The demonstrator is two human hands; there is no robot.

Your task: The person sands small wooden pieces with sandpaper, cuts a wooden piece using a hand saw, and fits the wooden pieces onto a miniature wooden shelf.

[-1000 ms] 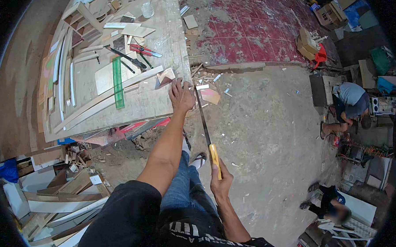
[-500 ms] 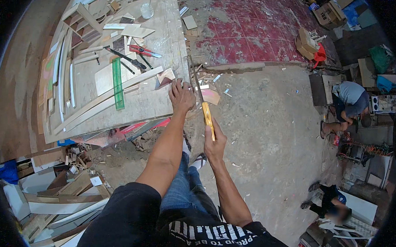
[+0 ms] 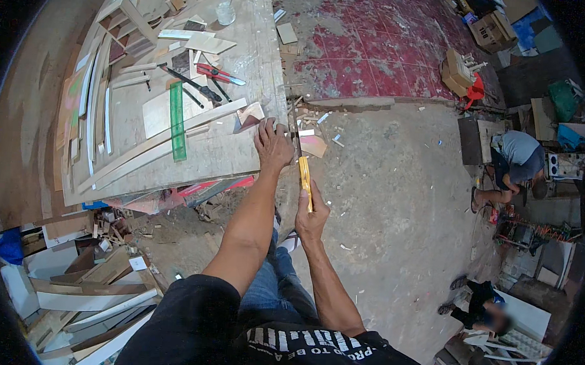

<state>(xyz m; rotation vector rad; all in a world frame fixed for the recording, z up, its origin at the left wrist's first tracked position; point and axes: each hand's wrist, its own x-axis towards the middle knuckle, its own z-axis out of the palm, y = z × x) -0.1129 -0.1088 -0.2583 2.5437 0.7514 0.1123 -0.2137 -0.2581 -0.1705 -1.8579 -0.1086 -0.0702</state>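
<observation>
My right hand (image 3: 312, 216) is closed round the yellow handle (image 3: 305, 176) of a saw, whose long narrow blade (image 3: 298, 130) reaches up beside the right edge of the wooden workbench (image 3: 228, 153). My left hand (image 3: 274, 149) bears down at that edge, left of the blade, fingers bent over something hidden beneath. Near it lie a triangular offcut (image 3: 250, 112) and long pale strips (image 3: 224, 111). Further left are a green ruler (image 3: 178, 122), a red-handled tool (image 3: 212, 73), black tools (image 3: 195, 87) and a small wooden frame (image 3: 123, 22).
Scrap wood (image 3: 85, 291) is heaped at lower left. Concrete floor (image 3: 389, 200) runs right, red tiled floor (image 3: 383, 49) beyond. At right, one person (image 3: 515, 156) bends over, another (image 3: 480, 305) is lower down, among boards and clutter. Cardboard boxes (image 3: 457, 75) stand at upper right.
My right hand and the saw moved forward along the bench edge, then slightly back toward me. My left hand stayed at the edge. The whole view shifted slightly.
</observation>
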